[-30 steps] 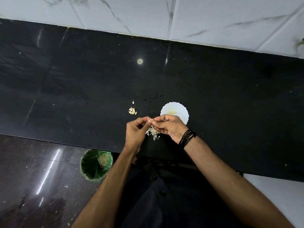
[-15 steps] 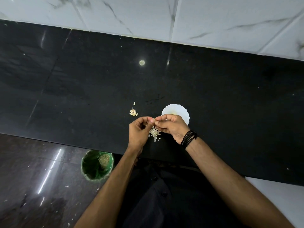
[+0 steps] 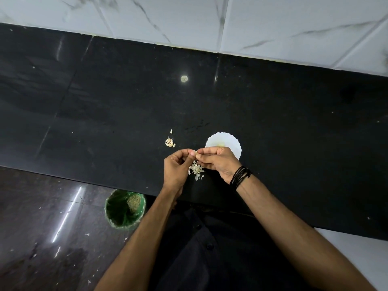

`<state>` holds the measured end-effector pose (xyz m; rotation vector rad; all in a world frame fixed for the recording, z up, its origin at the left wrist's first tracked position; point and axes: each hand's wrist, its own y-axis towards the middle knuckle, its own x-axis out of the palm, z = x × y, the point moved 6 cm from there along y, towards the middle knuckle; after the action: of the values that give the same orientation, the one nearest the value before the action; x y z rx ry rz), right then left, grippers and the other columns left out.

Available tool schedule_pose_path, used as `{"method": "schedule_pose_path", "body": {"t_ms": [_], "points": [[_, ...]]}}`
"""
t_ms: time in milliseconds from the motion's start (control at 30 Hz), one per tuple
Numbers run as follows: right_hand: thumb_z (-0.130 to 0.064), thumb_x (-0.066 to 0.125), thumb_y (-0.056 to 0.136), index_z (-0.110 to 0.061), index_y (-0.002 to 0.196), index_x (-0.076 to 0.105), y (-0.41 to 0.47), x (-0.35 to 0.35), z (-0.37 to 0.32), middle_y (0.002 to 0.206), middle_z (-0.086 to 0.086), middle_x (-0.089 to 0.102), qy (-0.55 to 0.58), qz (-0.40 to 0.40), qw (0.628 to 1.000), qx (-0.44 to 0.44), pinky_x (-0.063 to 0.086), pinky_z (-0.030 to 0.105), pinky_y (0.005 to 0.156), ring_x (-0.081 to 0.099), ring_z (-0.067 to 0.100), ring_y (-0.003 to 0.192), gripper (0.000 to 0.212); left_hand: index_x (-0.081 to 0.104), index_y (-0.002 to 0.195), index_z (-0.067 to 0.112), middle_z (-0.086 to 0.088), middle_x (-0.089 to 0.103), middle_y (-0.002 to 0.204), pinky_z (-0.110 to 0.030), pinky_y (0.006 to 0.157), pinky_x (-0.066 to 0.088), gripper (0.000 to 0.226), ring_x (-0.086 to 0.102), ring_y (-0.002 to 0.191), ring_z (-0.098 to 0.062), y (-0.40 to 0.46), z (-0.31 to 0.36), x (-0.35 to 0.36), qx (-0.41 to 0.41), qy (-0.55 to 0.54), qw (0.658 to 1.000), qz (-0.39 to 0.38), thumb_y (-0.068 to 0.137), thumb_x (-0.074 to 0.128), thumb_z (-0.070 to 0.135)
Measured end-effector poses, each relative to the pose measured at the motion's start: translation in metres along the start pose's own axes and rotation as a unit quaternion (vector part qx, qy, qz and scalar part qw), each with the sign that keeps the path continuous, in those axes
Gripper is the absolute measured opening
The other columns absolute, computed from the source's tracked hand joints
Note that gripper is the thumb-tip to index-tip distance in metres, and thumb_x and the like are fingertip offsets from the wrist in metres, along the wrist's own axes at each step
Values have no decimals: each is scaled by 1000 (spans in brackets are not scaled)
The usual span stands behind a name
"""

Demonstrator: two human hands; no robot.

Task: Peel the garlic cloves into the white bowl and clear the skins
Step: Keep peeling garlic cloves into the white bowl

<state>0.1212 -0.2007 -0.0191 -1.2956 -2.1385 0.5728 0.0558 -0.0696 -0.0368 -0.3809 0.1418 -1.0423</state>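
My left hand [image 3: 178,164] and my right hand [image 3: 216,160] meet fingertip to fingertip over the black counter [image 3: 105,112], pinching one small garlic cloves piece [image 3: 194,152] between them; most of it is hidden by the fingers. Under the hands lies a pile of pale garlic skins [image 3: 196,170]. A few unpeeled cloves [image 3: 169,142] sit on the counter to the left, with one small bit beyond them. The white scalloped bowl [image 3: 228,141] stands just behind my right hand, partly covered by it, with something pale yellow inside.
A green bin [image 3: 125,207] with a liner stands on the dark floor below the counter's front edge, left of my body. White marble tiles [image 3: 210,22] back the counter. Scraps lie scattered on the floor.
Both hands stay together at the clove; fingers have shifted slightly. The camera has tilted a little.
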Motion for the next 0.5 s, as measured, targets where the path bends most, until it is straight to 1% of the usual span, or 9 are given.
{"method": "schedule_pose_path", "body": {"t_ms": [67,167,233,300,367,400,500], "points": [[-2,77,84,-7,94,74,0,0,0,85,6,74,-2,-4,1000,2,60,25,81,71,17,84,11,75,93,11,-15,69,87,-52,86,53,5,60,82,-28,-1,0,2,-1,-3,1000,-6,93,70,11],[-3,77,84,-8,94,73,1,-1,1,89,8,74,-7,-6,1000,3,59,32,90,70,19,89,11,74,93,11,-12,71,88,-49,88,54,8,62,85,-26,-2,2,5,-3,-3,1000,-13,95,67,7],[-3,76,85,-8,94,73,1,-2,2,88,7,73,-15,-6,1000,2,56,35,93,69,19,90,11,73,92,11,-8,72,88,-44,87,55,10,64,86,-23,-3,3,7,-1,-1,1000,-17,95,65,6],[-4,76,86,-7,95,72,3,-4,3,86,5,72,-26,-6,1000,-2,56,33,92,68,18,89,11,73,92,12,-4,73,87,-34,82,57,11,67,85,-19,-3,3,9,-1,7,1000,-23,96,64,7],[-5,75,87,-4,100,70,3,-4,4,87,6,71,-45,-2,999,-7,57,30,88,66,18,89,14,73,92,12,-2,74,86,-28,79,56,11,68,84,-16,-3,0,9,-7,10,1000,-21,97,64,6],[-5,75,87,-1,103,70,4,-4,4,89,9,70,-56,5,998,-11,57,30,88,65,19,89,17,72,93,11,-3,74,86,-28,79,55,10,68,85,-17,-3,-2,9,-11,9,1000,-18,97,64,6],[-6,75,87,4,108,68,3,-5,3,91,15,69,-92,29,995,-23,56,37,93,65,22,88,24,73,94,10,-6,74,86,-32,81,56,8,68,83,-19,-4,-7,7,-22,1,1000,1,95,66,7]]}}
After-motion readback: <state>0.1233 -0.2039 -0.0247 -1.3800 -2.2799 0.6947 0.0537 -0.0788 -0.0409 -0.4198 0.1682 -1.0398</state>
